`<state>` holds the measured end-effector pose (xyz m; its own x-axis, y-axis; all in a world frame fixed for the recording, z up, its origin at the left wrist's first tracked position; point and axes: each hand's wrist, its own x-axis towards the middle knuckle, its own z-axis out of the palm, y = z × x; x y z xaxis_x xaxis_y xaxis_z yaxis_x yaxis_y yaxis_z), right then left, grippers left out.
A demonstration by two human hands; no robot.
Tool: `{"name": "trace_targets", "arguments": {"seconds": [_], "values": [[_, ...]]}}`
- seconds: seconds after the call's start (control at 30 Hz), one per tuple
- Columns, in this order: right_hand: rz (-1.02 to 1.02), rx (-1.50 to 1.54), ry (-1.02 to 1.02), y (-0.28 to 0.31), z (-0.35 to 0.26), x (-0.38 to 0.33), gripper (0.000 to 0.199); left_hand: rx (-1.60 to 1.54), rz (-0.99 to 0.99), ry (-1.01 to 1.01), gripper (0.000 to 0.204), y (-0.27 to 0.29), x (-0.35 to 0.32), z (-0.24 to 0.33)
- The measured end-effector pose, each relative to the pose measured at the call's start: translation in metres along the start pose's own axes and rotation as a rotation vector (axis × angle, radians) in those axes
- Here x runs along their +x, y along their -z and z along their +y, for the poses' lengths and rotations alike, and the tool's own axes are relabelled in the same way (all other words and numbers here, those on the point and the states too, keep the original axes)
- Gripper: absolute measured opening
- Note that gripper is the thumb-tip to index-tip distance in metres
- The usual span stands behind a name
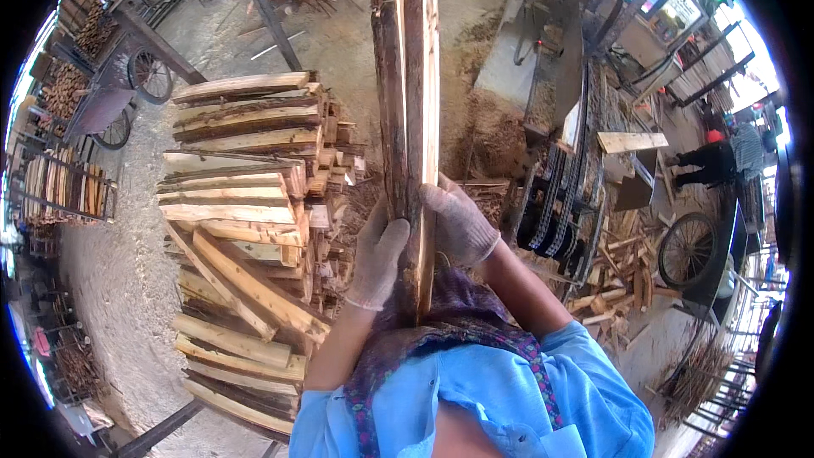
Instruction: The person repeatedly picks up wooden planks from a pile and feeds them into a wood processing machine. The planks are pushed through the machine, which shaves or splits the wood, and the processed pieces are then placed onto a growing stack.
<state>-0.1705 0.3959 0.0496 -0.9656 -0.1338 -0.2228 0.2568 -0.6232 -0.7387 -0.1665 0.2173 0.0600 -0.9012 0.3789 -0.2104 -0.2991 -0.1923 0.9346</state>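
Grip: the wood strips [415,144] are grasped between the left hand [375,263], at eight o'clock, and the right hand [458,225], at two o'clock, with both thumbs laid over the near face.
Slipping: the strips might be slid past one another, since side pressure from low down is all that is seen to bind them; the gloves [469,237] could be slid along the bark if pressure were eased.
Splinters: the gloves could be snagged by rough bark or split edges.
Lower end: the apron [407,343], at six o'clock, is met or nearly met; cloth could be caught there.
Upper end: a long free length is pointed to twelve o'clock, so the strips may be tipped or fanned apart by its weight.
Bark and cut faces: dark brown, ridged bark is shown on the near sides, with pale yellow wood between and along the three o'clock edge; the exact count cannot be told.
Wood pile [246,203]: stacked at nine o'clock, well apart; some pieces are laid askew and could be dislodged if knocked.
Chain machine [555,195]: set at three o'clock; the strips could be caught if swung that way.
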Motion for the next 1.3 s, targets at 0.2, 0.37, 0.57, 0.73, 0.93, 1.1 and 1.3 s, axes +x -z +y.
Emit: {"name": "trace_targets", "arguments": {"seconds": [0.2, 0.37, 0.57, 0.73, 0.93, 1.1, 1.3], "values": [[0.128, -0.031, 0.060, 0.008, -0.013, -0.015, 0.065, -0.094, -0.145, 0.137, 0.063, 0.001, 0.009, 0.008], [0.230, -0.024, 0.034, 0.018, -0.023, -0.020, 0.056, -0.045, -0.123, -0.008, 0.069, 0.042, 0.037, -0.012], [0.265, -0.065, 0.188, 0.021, -0.030, -0.007, 0.055, 0.286, 0.209, -0.068, 0.042, 0.044, 0.067, -0.009], [0.330, -0.114, 0.144, 0.004, -0.036, 0.005, 0.053, 0.449, 0.111, -0.103, 0.049, 0.013, 0.057, 0.001], [0.361, -0.176, 0.157, 0.024, 0.000, 0.011, 0.061, 0.389, 0.011, -0.187, 0.067, 0.000, 0.047, -0.017], [0.360, -0.343, 0.276, 0.008, -0.007, 0.013, 0.078, 0.293, -0.206, 0.088, 0.078, -0.013, 0.043, 0.004], [0.106, -0.369, 0.301, 0.045, -0.066, 0.016, 0.041, 0.239, -0.186, 0.065, 0.076, -0.014, 0.071, 0.022]]}}
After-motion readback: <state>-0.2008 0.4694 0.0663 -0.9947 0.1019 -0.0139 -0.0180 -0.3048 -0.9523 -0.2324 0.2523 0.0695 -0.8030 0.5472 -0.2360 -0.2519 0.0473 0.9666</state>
